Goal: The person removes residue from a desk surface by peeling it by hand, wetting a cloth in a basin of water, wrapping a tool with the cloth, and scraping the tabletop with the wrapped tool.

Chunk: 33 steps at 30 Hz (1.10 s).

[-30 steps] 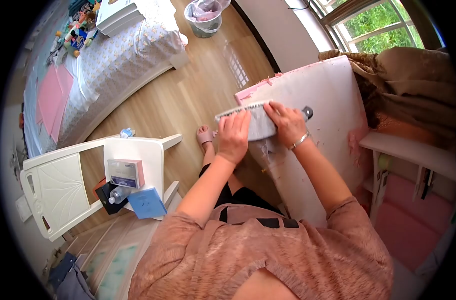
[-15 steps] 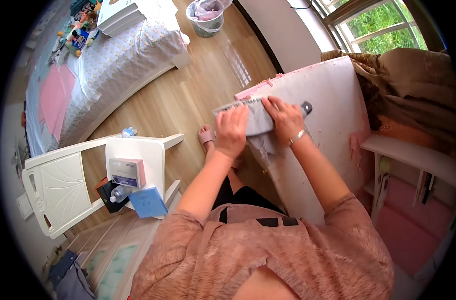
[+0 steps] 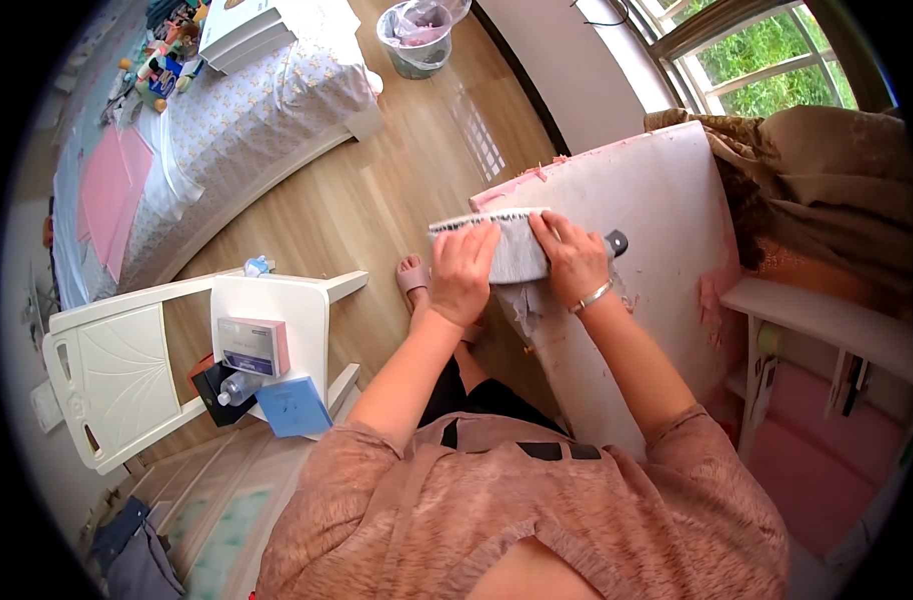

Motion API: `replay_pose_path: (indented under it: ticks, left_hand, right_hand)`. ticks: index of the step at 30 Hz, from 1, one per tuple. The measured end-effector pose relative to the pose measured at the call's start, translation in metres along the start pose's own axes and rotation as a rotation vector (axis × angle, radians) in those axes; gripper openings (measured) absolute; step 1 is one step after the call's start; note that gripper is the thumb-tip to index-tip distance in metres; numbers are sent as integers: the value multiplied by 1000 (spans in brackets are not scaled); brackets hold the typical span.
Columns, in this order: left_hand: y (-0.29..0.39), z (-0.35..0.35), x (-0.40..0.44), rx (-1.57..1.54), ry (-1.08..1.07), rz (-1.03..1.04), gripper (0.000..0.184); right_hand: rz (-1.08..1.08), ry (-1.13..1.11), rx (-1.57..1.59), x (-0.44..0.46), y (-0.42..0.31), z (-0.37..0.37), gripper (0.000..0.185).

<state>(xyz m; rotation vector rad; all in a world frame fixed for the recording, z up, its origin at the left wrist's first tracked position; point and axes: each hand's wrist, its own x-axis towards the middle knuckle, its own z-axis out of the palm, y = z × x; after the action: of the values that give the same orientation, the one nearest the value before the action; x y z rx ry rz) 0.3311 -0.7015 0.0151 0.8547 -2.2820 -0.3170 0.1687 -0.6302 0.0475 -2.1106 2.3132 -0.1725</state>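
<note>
A grey cloth [image 3: 520, 248] with a dark, speckled top edge stretches between my two hands, over the near corner of a white tabletop [image 3: 657, 200]. My left hand [image 3: 464, 268] is closed on its left part, fingers bent over the front. My right hand [image 3: 575, 262] grips the right part, with a silver bracelet at the wrist. A torn grey flap hangs below. Just right of my right hand, a dark grey handle end [image 3: 616, 242] with a hole shows; whether it joins what I hold is hidden. Pink shreds [image 3: 714, 305] cling to the tabletop and its edge.
A white chair [image 3: 277, 300] at left bears boxes and a bottle [image 3: 240, 388]. Beyond it are a bed [image 3: 267, 130] with toys and a white box, and a lined bin [image 3: 417, 45]. A brown curtain [image 3: 817, 170] and white shelf [image 3: 827, 320] stand at right.
The cloth has shifted slightly down, and its dark speckled top edge shows more clearly. Both hands keep their hold on it.
</note>
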Motion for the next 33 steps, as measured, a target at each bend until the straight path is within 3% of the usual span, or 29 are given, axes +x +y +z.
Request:
replay_pose_path:
  ticks: [16, 33]
  left_hand:
    - [-11, 8, 16, -26, 12, -14, 29]
    - [-15, 11, 32, -110, -52, 17, 27]
  right_hand:
    - [-18, 43, 7, 22, 5, -3, 44]
    - [155, -34, 35, 15, 1, -5, 44]
